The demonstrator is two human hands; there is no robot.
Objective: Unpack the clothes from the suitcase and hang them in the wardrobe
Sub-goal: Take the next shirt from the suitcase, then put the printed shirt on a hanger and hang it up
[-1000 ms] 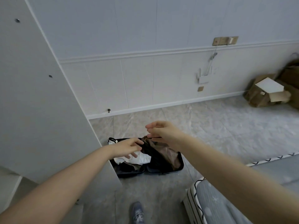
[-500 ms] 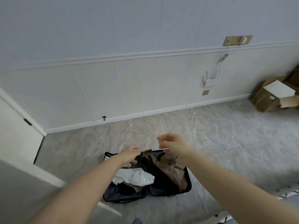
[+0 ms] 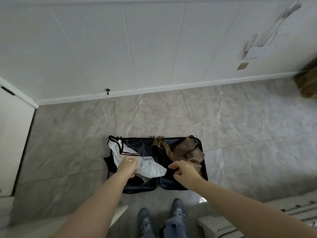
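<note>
Hands lower now; suitcase on tiled floor.

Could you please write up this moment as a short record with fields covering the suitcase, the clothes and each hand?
suitcase: open flat on the tiled floor
white garment: black-striped, in the left half, draped over its far rim
brown garment: crumpled in the right half
left hand: fingers grip the white garment
right hand: fingers curled at dark fabric by the centre divide; grip unclear
hung so far: cannot tell
</note>
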